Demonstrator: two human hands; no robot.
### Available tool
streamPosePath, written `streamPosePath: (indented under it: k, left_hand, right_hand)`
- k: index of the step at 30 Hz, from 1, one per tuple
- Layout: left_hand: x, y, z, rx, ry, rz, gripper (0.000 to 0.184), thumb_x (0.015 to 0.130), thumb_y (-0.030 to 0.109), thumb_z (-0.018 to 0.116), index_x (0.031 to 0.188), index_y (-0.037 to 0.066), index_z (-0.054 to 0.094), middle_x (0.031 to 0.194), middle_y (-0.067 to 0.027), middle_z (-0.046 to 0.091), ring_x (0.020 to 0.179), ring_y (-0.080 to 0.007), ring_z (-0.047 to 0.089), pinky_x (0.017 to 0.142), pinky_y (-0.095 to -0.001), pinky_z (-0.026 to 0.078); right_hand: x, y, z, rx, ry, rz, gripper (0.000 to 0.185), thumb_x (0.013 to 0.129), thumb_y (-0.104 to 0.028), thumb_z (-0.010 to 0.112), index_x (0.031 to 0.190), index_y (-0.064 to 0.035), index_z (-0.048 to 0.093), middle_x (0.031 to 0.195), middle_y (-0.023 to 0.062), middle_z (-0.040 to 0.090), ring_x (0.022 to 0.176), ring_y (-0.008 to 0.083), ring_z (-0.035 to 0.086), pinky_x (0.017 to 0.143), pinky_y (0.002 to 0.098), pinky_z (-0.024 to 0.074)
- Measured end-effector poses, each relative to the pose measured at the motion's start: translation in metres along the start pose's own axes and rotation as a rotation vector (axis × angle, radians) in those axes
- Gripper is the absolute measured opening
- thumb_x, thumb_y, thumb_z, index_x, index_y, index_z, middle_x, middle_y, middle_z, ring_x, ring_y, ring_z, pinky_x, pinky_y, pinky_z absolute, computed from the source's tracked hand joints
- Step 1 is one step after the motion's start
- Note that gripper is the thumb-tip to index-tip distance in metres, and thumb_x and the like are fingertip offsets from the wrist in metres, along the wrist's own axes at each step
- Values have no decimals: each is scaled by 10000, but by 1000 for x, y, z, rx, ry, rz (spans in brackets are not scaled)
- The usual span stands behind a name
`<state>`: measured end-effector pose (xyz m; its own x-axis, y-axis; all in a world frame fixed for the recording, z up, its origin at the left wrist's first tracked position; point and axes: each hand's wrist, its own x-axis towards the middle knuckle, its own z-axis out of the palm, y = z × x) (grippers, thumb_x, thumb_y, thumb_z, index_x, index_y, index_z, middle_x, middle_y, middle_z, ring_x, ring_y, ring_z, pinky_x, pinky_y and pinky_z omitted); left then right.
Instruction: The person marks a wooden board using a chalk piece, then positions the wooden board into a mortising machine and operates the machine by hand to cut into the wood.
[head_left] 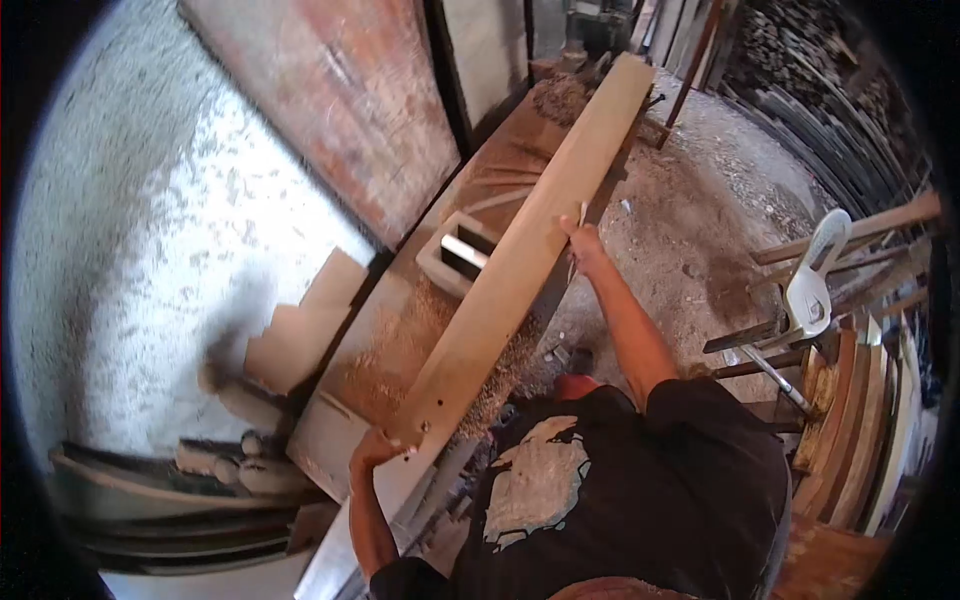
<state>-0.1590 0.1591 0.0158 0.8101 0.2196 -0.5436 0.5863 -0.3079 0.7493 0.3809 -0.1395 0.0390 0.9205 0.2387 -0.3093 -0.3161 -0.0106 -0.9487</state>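
A long, pale wooden plank (520,255) runs diagonally from near my body toward the top of the view. Close to its near end, dark holes or knots mark the surface. My left hand (378,448) is closed on the plank's left edge by that end. Farther up, my right hand (585,248) grips the right edge, its thumb on the upper face. A thin pale sliver shows beside the right fingers; what it is I cannot make out. Under the plank lies a workbench (385,330) strewn with wood shavings.
A hollow wooden block (445,262) sits on the bench, left of the plank. Panels (340,90) lean along the bench's left side. To the right stand a white plastic chair part (808,290) and upright boards (845,420). Stacked wood (810,120) fills the upper right.
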Motion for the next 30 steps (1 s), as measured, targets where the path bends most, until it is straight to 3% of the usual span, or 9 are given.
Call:
streamPosePath:
  k: [2, 3, 7, 10, 14, 16, 19, 26, 30]
  left_hand:
    - [1, -1, 5, -58, -2, -1, 770, 618, 391, 970, 1248, 38, 704, 1064, -111, 770, 967, -213, 723, 861, -402, 572]
    - [-4, -2, 12, -61, 186, 167, 775, 599, 396, 973, 1251, 67, 712, 1050, -150, 774, 967, -238, 744, 845, -420, 574]
    - [-46, 77, 0, 312, 186, -184, 710, 592, 430, 957, 1193, 118, 740, 1022, -192, 761, 991, -333, 738, 850, -450, 562]
    - [-79, 131, 5, 542, 455, -195, 563, 611, 411, 950, 1020, 99, 720, 896, -134, 750, 883, -357, 723, 783, -489, 546]
    - [-75, 132, 28, 770, 826, -26, 495, 616, 370, 943, 875, 110, 610, 785, -99, 685, 782, -359, 680, 702, -501, 507]
    - [-48, 109, 34, 806, 942, 107, 494, 614, 351, 939, 853, 120, 574, 759, -91, 659, 753, -352, 663, 671, -496, 487]
    - [-43, 117, 20, 774, 817, 80, 497, 592, 337, 945, 854, 120, 584, 753, -85, 656, 751, -337, 662, 696, -473, 468]
    - [-46, 122, 29, 795, 844, 58, 461, 614, 328, 932, 855, 125, 596, 776, -79, 658, 756, -327, 649, 744, -453, 416]
    - [-45, 108, 23, 797, 811, 77, 491, 614, 365, 943, 848, 114, 592, 760, -80, 641, 745, -323, 641, 744, -449, 399]
  right_hand:
    - [12, 13, -4, 62, -6, 49, 423, 922, -461, 743, 1034, -62, 663, 760, 26, 661, 483, 143, 530, 358, 304, 351]
    - [20, 16, -7, 81, 3, 85, 416, 929, -457, 736, 1045, -65, 661, 764, 24, 666, 484, 142, 534, 359, 302, 347]
    - [1, -9, 7, 164, -1, 60, 495, 923, -592, 702, 1054, -116, 668, 741, -4, 653, 478, 120, 511, 376, 276, 334]
    - [17, -28, 6, 386, -101, 131, 497, 925, -644, 668, 1037, -159, 667, 714, -48, 590, 471, 75, 422, 394, 256, 300]
    - [22, -66, 24, 470, -167, 142, 523, 922, -662, 661, 966, -144, 607, 784, -2, 585, 545, 127, 451, 441, 290, 317]
    - [38, -52, 24, 461, -217, 204, 535, 916, -656, 676, 1032, -141, 584, 841, 14, 588, 571, 139, 451, 457, 284, 300]
    - [32, -50, 35, 345, -69, 241, 523, 913, -632, 699, 1083, -155, 569, 876, 14, 562, 576, 128, 405, 463, 273, 278]
    - [57, -23, 15, 415, -220, 220, 497, 923, -639, 679, 1000, -161, 566, 809, 5, 482, 567, 97, 376, 456, 258, 274]
    - [36, -58, 26, 364, -243, 214, 460, 967, -616, 629, 953, -163, 553, 792, 3, 466, 537, 70, 360, 453, 244, 276]
